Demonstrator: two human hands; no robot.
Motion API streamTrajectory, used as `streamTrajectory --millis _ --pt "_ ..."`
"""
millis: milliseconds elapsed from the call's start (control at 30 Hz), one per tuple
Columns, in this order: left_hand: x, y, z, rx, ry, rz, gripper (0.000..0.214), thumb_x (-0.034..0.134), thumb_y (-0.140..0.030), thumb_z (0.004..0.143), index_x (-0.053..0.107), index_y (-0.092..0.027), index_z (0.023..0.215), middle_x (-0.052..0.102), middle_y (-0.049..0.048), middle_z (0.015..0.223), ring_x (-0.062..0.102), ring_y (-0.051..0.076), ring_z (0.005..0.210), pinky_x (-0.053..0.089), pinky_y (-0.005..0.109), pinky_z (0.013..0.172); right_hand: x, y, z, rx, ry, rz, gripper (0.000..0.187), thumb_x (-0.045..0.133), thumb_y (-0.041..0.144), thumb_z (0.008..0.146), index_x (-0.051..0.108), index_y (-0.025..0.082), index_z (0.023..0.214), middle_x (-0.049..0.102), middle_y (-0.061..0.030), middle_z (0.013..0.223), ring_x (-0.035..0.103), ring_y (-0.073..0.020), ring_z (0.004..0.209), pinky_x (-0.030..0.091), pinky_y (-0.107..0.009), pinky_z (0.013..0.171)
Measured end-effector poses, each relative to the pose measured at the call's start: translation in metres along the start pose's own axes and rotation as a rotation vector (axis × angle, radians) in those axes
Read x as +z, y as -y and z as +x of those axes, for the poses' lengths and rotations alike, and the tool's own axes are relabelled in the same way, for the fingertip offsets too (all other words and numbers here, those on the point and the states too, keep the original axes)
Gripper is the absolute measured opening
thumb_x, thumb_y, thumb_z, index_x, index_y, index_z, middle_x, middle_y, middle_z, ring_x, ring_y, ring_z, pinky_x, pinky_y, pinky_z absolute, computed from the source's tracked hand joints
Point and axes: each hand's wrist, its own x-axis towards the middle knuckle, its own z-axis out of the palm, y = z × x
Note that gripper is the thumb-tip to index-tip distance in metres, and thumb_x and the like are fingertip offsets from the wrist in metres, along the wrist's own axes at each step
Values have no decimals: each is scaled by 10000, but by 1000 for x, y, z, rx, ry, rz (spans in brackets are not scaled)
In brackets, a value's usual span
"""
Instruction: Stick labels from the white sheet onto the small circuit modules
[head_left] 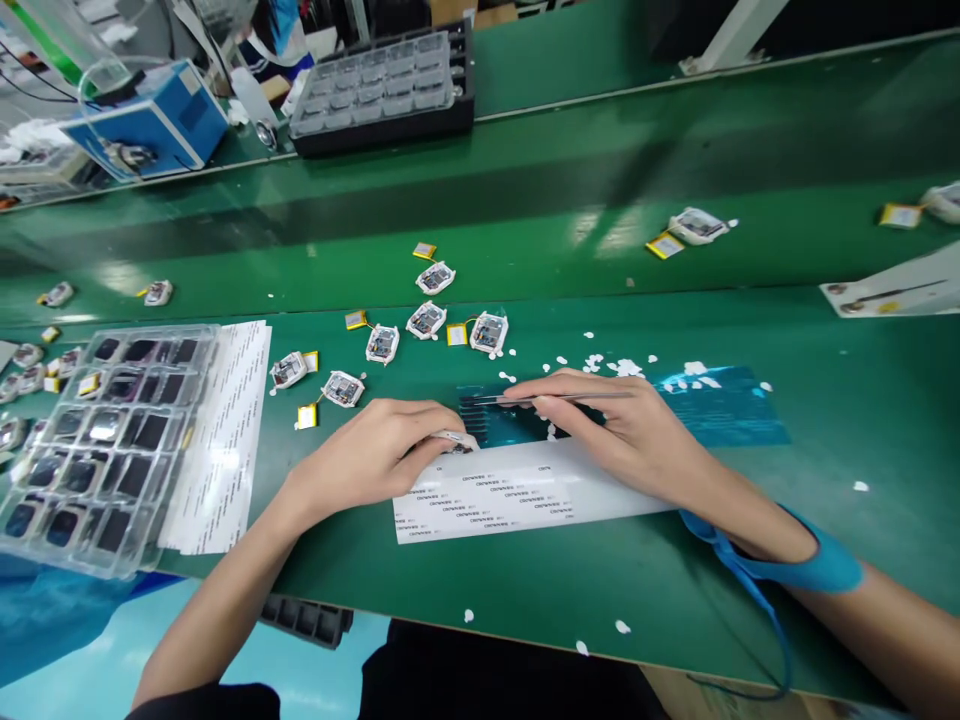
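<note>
- Our left hand rests near the front edge of the green bench, its fingers closed around a small white module and pinning it down at the top left corner of the white label sheet.
- Our right hand pinches a pair of metal tweezers. The tips point left toward the module and lie over a dark comb-like strip on the blue film.
- We cannot tell whether the tweezer tips carry anything; the tips are too fine to resolve.
- A blue wrist strap circles the right wrist, with its cord running off the front edge.
- More modules with yellow batteries lie loose in a cluster toward the middle of the bench, behind the hands. White punched scraps are scattered just behind the right hand.
- A clear tray of dark parts overhangs the left front corner, on a second label sheet.
- Judgement on technique: we should keep the module flat and still under the left fingers, hold the tweezers low and nearly parallel to the bench, and brace the right palm on the label sheet for steadiness.
- Judgement on risk: the loose scraps nearby could stick to the work, so we keep the tips clear of them.
</note>
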Motion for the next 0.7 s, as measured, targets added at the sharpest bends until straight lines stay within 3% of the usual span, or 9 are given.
streamTrajectory --millis 200,367,500,600,700 --pt "2 -1 -3 25 6 27 262 503 -133 1065 728 -198 1181 741 79 1353 726 248 1249 632 386 1011 1 -5 2 -14 -16 3 260 543 335 1086 793 304 1149 795 -3 1133 750 -227 977 610 -404 869" --pt "7 -3 -2 23 28 65 242 491 -126 1071 719 -189 1119 732 89 1370 686 271 1320 647 382 960 4 -6 2 -69 -50 -35 243 547 296 1097 779 298 1169 798 2 1095 745 -212 958 610 -368 829" --pt "13 0 2 10 43 168 228 478 -118 1057 693 -185 1095 711 90 1395 777 256 1110 649 363 861 6 -3 4 -223 -50 -180 251 587 200 1070 752 289 1237 794 -12 1115 743 -207 981 623 -338 791" --pt "16 3 4 6 40 227 205 475 -120 1046 670 -179 1070 740 95 1297 784 221 963 619 327 779 9 3 4 -424 -36 -389 435 561 53 1001 688 278 1351 787 -13 1173 741 -233 1065 616 -312 670" --pt "18 3 4 9 46 291 186 474 -128 1051 651 -176 1079 749 84 1242 764 213 925 571 331 757 11 8 3 -534 -41 -531 600 510 -27 950 605 279 1458 791 1 1160 759 -253 1034 591 -321 602"
